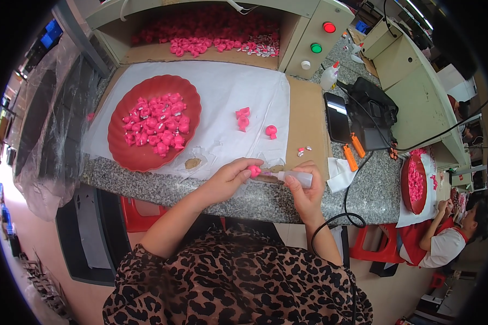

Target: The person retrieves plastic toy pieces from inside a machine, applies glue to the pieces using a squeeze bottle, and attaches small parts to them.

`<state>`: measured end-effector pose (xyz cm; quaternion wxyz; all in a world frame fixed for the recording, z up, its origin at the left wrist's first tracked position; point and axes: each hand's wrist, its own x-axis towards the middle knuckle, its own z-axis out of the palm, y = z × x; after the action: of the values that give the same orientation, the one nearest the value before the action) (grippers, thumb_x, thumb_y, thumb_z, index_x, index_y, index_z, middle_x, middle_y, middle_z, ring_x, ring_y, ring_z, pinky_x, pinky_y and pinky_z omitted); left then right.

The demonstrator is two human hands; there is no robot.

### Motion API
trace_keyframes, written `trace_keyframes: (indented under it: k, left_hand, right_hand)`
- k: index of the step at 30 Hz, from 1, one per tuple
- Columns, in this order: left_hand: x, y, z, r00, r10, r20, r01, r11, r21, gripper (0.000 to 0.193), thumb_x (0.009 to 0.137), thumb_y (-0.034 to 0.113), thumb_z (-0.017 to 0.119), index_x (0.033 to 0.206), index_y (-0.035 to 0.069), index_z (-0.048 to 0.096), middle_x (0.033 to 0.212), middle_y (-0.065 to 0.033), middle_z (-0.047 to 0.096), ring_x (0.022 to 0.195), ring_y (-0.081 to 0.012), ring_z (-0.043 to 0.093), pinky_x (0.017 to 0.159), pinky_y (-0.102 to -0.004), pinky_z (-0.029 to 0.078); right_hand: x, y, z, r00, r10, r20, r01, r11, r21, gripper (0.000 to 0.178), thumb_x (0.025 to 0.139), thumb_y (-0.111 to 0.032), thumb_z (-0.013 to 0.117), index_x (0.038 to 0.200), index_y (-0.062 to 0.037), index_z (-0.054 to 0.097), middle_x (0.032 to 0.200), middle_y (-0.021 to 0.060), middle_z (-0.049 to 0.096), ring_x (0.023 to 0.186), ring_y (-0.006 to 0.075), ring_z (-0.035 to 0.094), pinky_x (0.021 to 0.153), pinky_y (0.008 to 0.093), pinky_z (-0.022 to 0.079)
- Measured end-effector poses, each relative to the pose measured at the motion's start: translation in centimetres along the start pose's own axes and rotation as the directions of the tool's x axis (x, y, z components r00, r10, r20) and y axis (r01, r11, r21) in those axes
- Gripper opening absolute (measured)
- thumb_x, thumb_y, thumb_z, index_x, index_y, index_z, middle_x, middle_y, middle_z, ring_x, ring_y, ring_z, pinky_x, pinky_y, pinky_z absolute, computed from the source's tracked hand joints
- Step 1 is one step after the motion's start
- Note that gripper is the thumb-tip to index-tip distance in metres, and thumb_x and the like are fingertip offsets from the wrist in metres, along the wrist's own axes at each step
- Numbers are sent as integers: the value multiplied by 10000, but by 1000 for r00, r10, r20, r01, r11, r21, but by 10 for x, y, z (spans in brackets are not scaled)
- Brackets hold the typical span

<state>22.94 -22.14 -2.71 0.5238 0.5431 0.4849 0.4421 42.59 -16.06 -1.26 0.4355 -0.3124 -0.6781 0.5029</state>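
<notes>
Between the fingertips of my left hand (230,177) is a small pink figurine piece (254,171), held just above the table's front edge. My right hand (308,196) grips a small translucent squeeze bottle (297,179). Its thin nozzle points left, at the pink piece; whether the tip touches it I cannot tell. Farther back on the white paper lie a pair of pink pieces (243,118) side by side and a single pink piece (271,131). To the left, a red scalloped bowl (117,142) holds a heap of similar pink pieces (157,122) with silvery spots.
A machine housing (303,38) with red and green buttons stands behind, pink pieces inside its opening. At right lie a phone (337,118), a black bag (370,103), orange-handled tools (354,151), a white bottle (329,76) and a cable. A co-worker (444,238) sits far right.
</notes>
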Motion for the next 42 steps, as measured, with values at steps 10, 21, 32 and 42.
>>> trace_keyframes:
  k: [10,21,32,42]
  left_hand:
    - [0,-4,3,999,1,-38,-4,998,-64,287,890,139,395,1151,40,462,981,-49,513,800,-108,469,724,-242,412]
    - [-1,-4,3,999,-16,-34,14,998,-58,290,883,144,420,1145,24,452,954,-34,507,777,-98,461,718,-228,408]
    - [1,-2,4,991,-134,-9,113,867,-485,141,804,34,547,843,38,411,831,-59,522,644,-86,494,572,-204,414]
    - [4,0,12,980,-194,41,165,685,-710,105,822,72,523,839,65,419,879,-104,530,642,-109,508,514,-221,427]
  right_hand:
    - [-4,4,1,999,-49,-19,48,997,-68,193,763,-90,609,848,1,462,786,86,477,680,142,475,603,241,387]
    - [-7,2,4,999,17,-44,-15,999,39,184,773,-71,594,875,-2,458,793,75,485,689,137,508,597,230,415]
    - [1,4,-31,896,443,-35,-321,698,640,281,729,0,603,964,-17,450,925,98,547,845,196,569,692,304,493]
    - [36,16,-52,853,440,-282,-475,877,-67,203,701,-157,610,820,-1,555,690,84,599,505,138,527,492,269,434]
